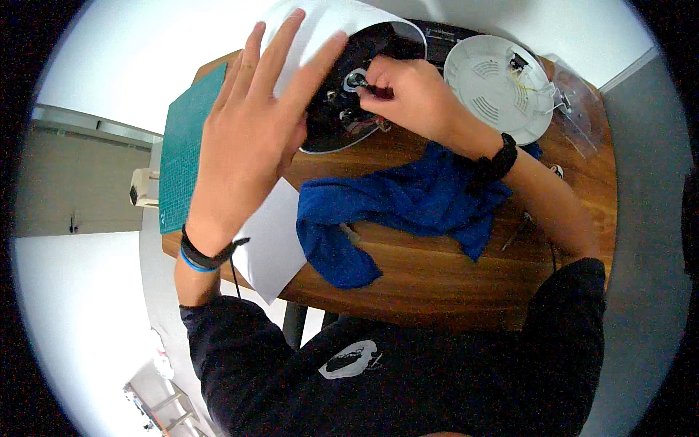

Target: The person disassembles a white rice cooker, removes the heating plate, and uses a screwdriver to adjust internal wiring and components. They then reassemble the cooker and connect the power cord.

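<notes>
At the far middle of the table lies a white-edged housing with a black inside (389, 44), tilted toward me. My left hand (251, 127) is open at its left side, fingers spread, covering part of the white shell. My right hand (411, 95) is closed over the housing, fingers pinched beside a round silvery part (354, 80). A small dark piece shows at the fingertips, but its kind is unclear. Several small metal parts and some wires sit inside below the fingers. Below my right wrist a crumpled blue cloth (408, 193) is spread out.
A round white vented cover (473, 80) with loose wires lies at the far right, beside a clear plastic bag (582, 131). To the left is a green cutting mat (186, 146). White paper (269, 247) overhangs the front edge of the wooden table (437, 273). A thin tool (517, 231) lies under my right forearm.
</notes>
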